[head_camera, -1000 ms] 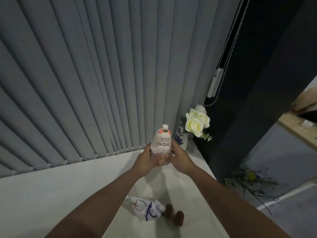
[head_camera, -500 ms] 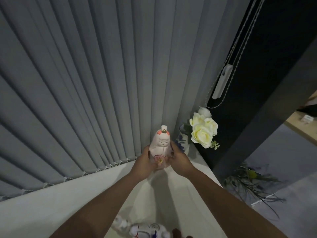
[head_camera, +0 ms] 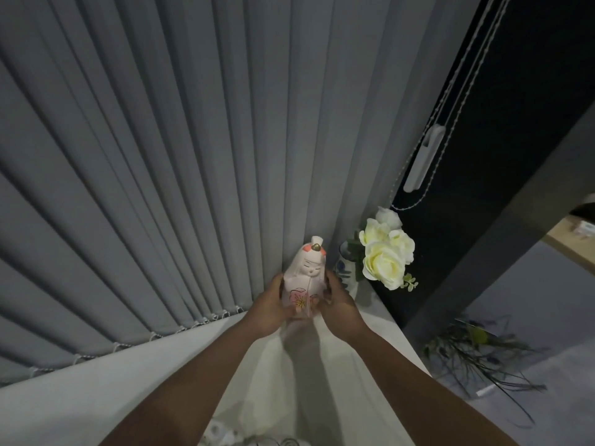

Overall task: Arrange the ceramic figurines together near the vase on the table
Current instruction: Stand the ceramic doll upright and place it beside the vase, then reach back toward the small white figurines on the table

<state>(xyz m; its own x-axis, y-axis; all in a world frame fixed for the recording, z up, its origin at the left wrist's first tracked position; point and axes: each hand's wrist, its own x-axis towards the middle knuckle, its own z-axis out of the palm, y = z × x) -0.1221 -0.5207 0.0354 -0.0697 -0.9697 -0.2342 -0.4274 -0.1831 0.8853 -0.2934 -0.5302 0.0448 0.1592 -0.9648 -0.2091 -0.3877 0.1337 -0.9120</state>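
A pale pink ceramic figurine [head_camera: 306,275] with a small cap and a flower painted on its front stands upright, just left of the vase. My left hand [head_camera: 269,306] cups its left side and my right hand [head_camera: 338,306] its right side. The blue-and-white vase [head_camera: 345,268] holds cream roses [head_camera: 384,252] at the table's far right corner. Part of a second white figurine [head_camera: 225,436] shows at the bottom edge, mostly cut off by the frame. Whether the held figurine's base touches the white table [head_camera: 96,387] is hidden by my fingers.
Grey vertical blinds [head_camera: 193,156] hang right behind the table's far edge. A dark wall with a blind cord and white cord weight [head_camera: 423,162] stands to the right. Past the table's right edge, dried plant stems [head_camera: 476,352] lie on the floor.
Both hands have carried the pink figurine farther from me, toward the blinds and closer to the vase. The second figurine has slid almost out of view at the bottom.
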